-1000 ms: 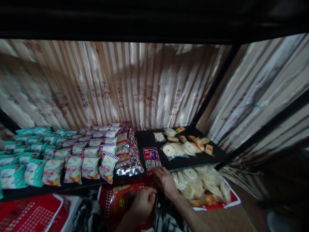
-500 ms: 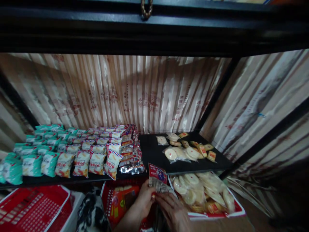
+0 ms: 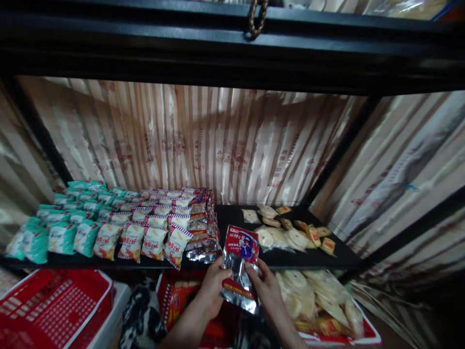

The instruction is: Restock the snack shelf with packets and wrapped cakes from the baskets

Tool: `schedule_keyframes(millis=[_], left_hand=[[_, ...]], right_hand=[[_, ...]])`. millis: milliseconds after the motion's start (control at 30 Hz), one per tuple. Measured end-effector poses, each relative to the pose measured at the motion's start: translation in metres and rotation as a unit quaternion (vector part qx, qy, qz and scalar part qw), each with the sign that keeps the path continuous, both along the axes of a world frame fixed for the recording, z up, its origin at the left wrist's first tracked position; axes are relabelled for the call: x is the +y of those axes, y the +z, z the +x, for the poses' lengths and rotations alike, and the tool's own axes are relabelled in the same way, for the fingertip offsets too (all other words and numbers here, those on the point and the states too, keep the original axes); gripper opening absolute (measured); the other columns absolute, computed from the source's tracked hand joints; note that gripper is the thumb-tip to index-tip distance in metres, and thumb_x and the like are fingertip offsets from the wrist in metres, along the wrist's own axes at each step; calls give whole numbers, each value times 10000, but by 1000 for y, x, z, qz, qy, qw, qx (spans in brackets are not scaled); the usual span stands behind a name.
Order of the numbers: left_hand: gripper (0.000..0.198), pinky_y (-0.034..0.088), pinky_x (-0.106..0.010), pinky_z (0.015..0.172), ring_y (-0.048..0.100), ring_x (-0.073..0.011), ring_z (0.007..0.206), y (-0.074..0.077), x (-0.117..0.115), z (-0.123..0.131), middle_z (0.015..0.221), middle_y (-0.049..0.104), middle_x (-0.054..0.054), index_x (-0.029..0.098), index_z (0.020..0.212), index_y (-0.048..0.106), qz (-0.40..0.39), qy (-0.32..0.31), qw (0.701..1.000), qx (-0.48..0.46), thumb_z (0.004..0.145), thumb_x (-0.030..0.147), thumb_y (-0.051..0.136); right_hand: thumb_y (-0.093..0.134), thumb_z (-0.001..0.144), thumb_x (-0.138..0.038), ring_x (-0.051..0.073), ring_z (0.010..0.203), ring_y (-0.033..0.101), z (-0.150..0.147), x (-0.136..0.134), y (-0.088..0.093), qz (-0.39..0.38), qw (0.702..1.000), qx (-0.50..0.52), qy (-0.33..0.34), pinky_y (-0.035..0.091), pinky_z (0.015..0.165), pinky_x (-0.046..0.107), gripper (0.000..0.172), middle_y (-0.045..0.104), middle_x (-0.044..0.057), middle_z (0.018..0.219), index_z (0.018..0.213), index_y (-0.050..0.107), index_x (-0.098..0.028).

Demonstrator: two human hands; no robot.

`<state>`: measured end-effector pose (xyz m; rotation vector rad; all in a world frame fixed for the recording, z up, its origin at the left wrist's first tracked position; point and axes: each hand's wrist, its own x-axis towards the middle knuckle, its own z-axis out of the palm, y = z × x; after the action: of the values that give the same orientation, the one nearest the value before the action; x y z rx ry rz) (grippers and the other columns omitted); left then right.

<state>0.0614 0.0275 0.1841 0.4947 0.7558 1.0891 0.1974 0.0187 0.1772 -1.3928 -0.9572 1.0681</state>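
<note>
Both my hands hold one snack packet (image 3: pixel 240 267), red at the top and silver below, upright in front of the black shelf (image 3: pixel 232 220). My left hand (image 3: pixel 214 286) grips its left edge and my right hand (image 3: pixel 268 287) grips its right edge. Just left of the packet, a row of like silver-and-red packets (image 3: pixel 201 232) stands on the shelf. Under my hands lies a big red bag (image 3: pixel 181 300).
Rows of striped snack bags (image 3: pixel 152 232) and teal bags (image 3: pixel 61 223) fill the shelf's left. Clear packs of pale round crackers (image 3: pixel 286 232) lie at its right. A red basket (image 3: pixel 51 310) sits lower left, and a tray of cracker packs (image 3: pixel 319 305) lower right. A striped curtain (image 3: pixel 203 140) hangs behind.
The packet lay flat on the shelf edge under my right hand; now both hands hold it up off the shelf. My left hand left the red bag. The view has tilted up.
</note>
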Motion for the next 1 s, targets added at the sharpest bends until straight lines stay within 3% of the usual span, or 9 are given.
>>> schedule_keyframes(millis=[67, 167, 300, 533, 800, 1000], left_hand=[[360, 448, -231, 628, 615, -142, 683, 2, 5, -9, 782, 662, -27, 152, 924, 618, -6, 40, 999, 28, 571, 200, 667], [505, 480, -246, 641, 628, -172, 812, 4, 13, -25, 1022, 636, -94, 161, 1129, 537, -13, 102, 991, 80, 640, 220, 652], [608, 509, -262, 729, 592, -218, 1024, 1, 18, -41, 1295, 499, -146, 193, 1268, 442, 9, 134, 985, 104, 697, 229, 647], [547, 488, -315, 882, 479, -273, 1215, -15, 32, -53, 1366, 460, -120, 172, 1181, 545, 29, 150, 987, 57, 649, 236, 651], [507, 359, -332, 1043, 390, -257, 1293, -26, 46, -55, 1368, 473, -100, 188, 1140, 604, 36, 135, 988, 60, 636, 156, 645], [443, 334, -328, 1061, 407, -248, 1281, -40, 58, -56, 1378, 463, -91, 173, 1098, 622, 35, 157, 983, 92, 657, 154, 643]], right_hand=[[657, 648, -543, 229, 713, 657, -11, 16, 9, 14, 1000, 1, 23, 523, 614, 319, 497, 707, 58, 834, 977, 583, -178], [642, 674, -515, 202, 693, 636, -25, 45, 24, 64, 997, -46, 28, 502, 601, 290, 445, 696, 53, 819, 948, 569, -173], [605, 707, -471, 185, 693, 616, -44, 92, 38, 108, 985, -108, 80, 485, 606, 272, 391, 683, 54, 810, 941, 568, -160], [539, 754, -355, 176, 760, 617, -74, 163, 29, 110, 953, -252, 126, 478, 688, 277, 306, 684, 49, 866, 971, 600, -148], [544, 790, -293, 198, 838, 638, -95, 190, 31, 22, 881, -452, 141, 451, 712, 260, 338, 689, 93, 927, 1076, 613, -126], [520, 815, -283, 217, 950, 617, -105, 190, 26, 28, 835, -538, 115, 448, 754, 271, 539, 630, 145, 1091, 1316, 407, -122]])
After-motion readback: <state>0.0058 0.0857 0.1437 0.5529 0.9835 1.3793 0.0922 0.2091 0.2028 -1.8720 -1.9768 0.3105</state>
